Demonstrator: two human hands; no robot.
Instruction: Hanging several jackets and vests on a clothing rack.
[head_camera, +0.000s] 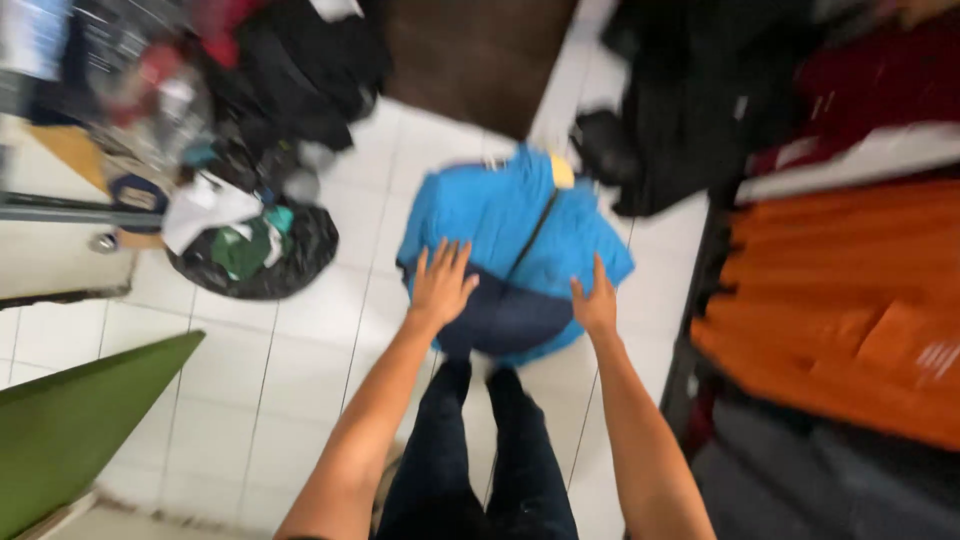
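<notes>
The padded jacket (500, 215) on the floor is bright blue with a navy-blue lower panel, 1 dark zip line down its front, and a small yellow patch at the collar. The tiled floor (300, 360) is white with thin grey grout lines. The plastic rubbish bag (290, 265) is black and holds white and green scraps. The stacked fabric (840, 300) at right is orange; the garment above it is dark red. The flat panel (70, 420) at lower left is olive green. The trousers (470, 450) are black.
</notes>
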